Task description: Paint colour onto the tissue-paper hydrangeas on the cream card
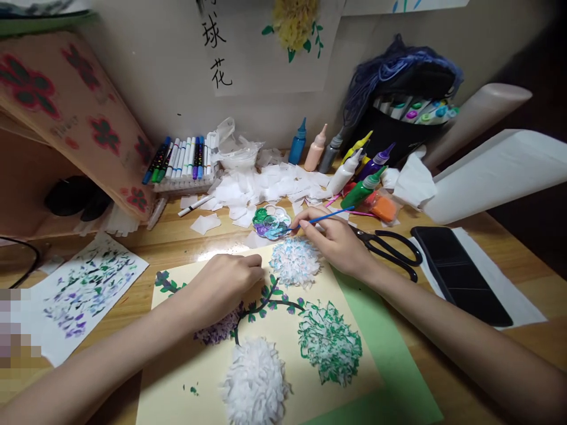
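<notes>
In my right hand (330, 239) is a thin blue paintbrush (325, 217), and its tip touches the paint in a small flower-shaped palette (258, 213). Green, purple and light blue paint lie in the palette's wells. My left hand (225, 286) rests with curled fingers over a cream sheet (177, 354), hiding part of a purple paper-petal flower (219, 329); whatever it may hold is hidden. Just below the palette is a white flower with blue tips (295, 261). A green-tipped flower (330, 342) and a plain white one (257, 381) sit lower, with painted branches (266, 304) between.
Scraps of white paper (266, 183) lie behind the palette. Paint bottles (345, 174) and markers (181, 158) stand along the wall. To the right are black scissors (398, 251) and a black phone-like object (460, 274). A paint-daubed sheet (95, 289) lies left.
</notes>
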A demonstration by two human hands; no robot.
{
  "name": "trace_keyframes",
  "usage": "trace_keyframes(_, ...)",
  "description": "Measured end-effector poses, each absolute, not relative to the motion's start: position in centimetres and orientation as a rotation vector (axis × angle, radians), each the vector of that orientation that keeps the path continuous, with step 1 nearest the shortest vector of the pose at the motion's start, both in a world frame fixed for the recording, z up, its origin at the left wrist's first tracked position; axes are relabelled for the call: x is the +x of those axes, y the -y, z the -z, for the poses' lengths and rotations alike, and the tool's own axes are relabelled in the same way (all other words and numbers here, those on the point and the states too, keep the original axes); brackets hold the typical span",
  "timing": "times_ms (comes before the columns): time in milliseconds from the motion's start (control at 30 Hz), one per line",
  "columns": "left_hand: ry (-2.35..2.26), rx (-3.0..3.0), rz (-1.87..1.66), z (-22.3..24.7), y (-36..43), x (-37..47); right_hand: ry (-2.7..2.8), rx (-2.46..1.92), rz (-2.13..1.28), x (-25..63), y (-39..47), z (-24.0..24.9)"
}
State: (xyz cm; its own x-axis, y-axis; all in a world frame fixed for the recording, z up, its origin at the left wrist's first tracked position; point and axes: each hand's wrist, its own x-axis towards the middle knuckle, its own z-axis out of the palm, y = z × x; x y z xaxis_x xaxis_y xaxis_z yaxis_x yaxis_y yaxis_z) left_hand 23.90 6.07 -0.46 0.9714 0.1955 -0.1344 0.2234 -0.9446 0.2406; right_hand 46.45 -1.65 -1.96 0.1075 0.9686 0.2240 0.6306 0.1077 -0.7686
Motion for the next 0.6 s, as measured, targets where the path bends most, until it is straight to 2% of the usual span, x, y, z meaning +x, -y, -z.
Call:
trace_keyframes(300,-0.323,2.867,0.154,0.5,-6.1,23.7,1.156,-1.496,-0.358,48.3,6.5,4.2)
trace_keyframes(600,-0.295,2.847,0.038,0.9,-6.4,23.5,0.942,-1.415,-0.433,49.3,9.4,6.2)
